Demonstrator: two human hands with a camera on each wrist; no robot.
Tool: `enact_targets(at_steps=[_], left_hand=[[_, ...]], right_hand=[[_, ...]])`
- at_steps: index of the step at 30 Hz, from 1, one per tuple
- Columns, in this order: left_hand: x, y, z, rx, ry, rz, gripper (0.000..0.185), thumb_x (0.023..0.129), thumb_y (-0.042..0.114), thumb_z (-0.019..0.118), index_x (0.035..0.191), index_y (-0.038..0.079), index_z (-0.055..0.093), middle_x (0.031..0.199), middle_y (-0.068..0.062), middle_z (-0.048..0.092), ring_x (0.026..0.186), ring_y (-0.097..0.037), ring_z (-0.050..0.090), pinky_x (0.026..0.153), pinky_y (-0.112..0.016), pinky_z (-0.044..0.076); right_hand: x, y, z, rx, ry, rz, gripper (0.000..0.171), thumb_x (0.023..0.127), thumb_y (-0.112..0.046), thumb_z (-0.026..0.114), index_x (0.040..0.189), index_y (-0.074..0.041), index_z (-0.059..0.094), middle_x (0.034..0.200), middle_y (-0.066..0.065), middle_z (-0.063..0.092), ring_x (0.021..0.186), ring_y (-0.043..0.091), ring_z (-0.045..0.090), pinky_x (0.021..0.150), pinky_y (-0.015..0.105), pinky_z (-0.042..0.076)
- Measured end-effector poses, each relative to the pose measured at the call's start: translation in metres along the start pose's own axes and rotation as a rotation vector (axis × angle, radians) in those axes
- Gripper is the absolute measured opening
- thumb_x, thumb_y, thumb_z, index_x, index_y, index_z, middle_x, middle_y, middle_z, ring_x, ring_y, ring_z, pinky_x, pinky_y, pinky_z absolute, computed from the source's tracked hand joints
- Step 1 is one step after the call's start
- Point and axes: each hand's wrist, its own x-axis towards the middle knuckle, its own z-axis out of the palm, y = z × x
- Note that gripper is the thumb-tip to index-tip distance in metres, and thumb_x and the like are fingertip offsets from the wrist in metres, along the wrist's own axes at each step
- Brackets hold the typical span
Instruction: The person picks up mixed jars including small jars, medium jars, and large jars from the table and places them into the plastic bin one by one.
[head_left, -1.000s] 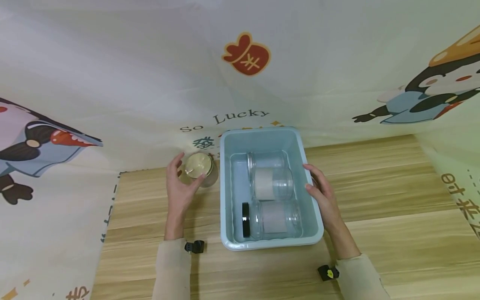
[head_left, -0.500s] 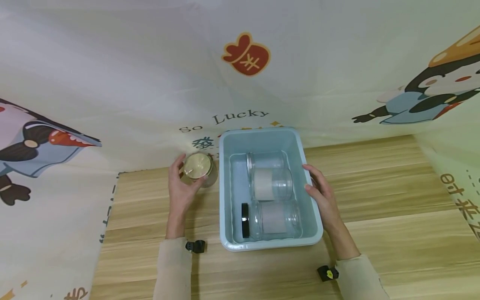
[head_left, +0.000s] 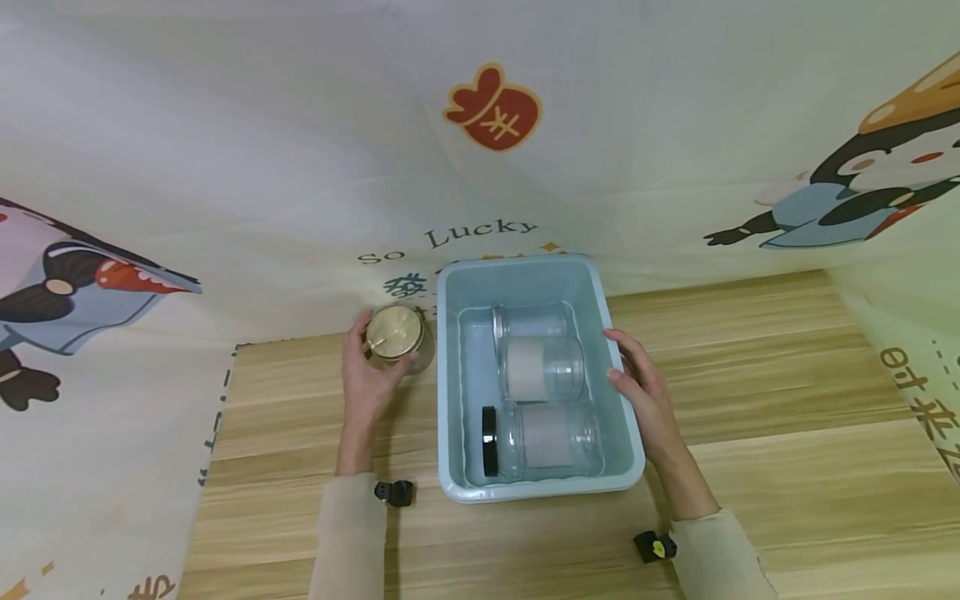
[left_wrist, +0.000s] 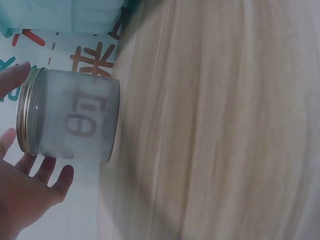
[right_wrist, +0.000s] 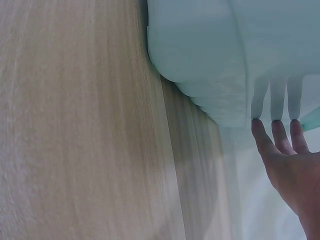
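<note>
A frosted glass jar with a gold lid (head_left: 395, 333) stands on the cloth just left of a light blue plastic bin (head_left: 447, 392). My left hand (head_left: 367, 371) curls round this jar; in the left wrist view the thumb (left_wrist: 14, 79) and fingers (left_wrist: 52, 172) lie on both sides of the jar (left_wrist: 75, 120) at its lid. My right hand (head_left: 639, 392) rests with straight fingers (right_wrist: 272, 131) against the bin's right outer wall (right_wrist: 200, 55). Three clear jars lie on their sides inside the bin (head_left: 543, 368), the nearest with a black lid (head_left: 490, 440).
The bin sits on a wooden table (head_left: 787, 417). A printed cartoon cloth (head_left: 225, 192) hangs behind and drapes over the table's left and right edges. Bare wood stretches to the right of the bin and along the front.
My left hand has slid forward and closed in round the gold-lidded jar. The right hand and the bin have stayed put.
</note>
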Motion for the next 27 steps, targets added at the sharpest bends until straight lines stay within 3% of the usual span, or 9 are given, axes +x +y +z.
enact_targets(at_steps=[5,12,27], left_hand=[[-0.001,0.005,0.002,-0.043,-0.004,0.015,0.095,0.071,-0.011,0.081,0.150,-0.009,0.027,0.147,-0.032,0.035,0.136,-0.044,0.033,0.113,-0.053,0.028],[0.000,0.004,0.003,-0.037,-0.016,-0.038,0.102,0.073,-0.008,0.081,0.152,-0.008,0.018,0.148,-0.032,0.032,0.139,-0.043,0.031,0.117,-0.048,0.023],[0.001,-0.006,0.007,-0.036,-0.022,-0.057,0.093,0.078,-0.003,0.081,0.149,-0.011,0.022,0.150,-0.030,0.030,0.141,-0.039,0.030,0.118,-0.044,0.022]], right_hand=[[0.000,0.000,0.000,0.019,-0.010,-0.014,0.045,0.101,-0.005,0.047,0.146,-0.009,0.045,0.144,0.009,0.045,0.119,0.022,0.052,0.084,0.028,0.053],[0.000,0.000,0.000,0.007,-0.005,-0.008,0.045,0.101,-0.005,0.047,0.146,-0.008,0.045,0.144,0.009,0.045,0.120,0.023,0.052,0.084,0.027,0.052],[0.001,-0.002,0.001,-0.005,-0.007,0.021,0.046,0.101,-0.007,0.046,0.147,-0.010,0.045,0.146,0.009,0.044,0.119,0.024,0.051,0.084,0.029,0.052]])
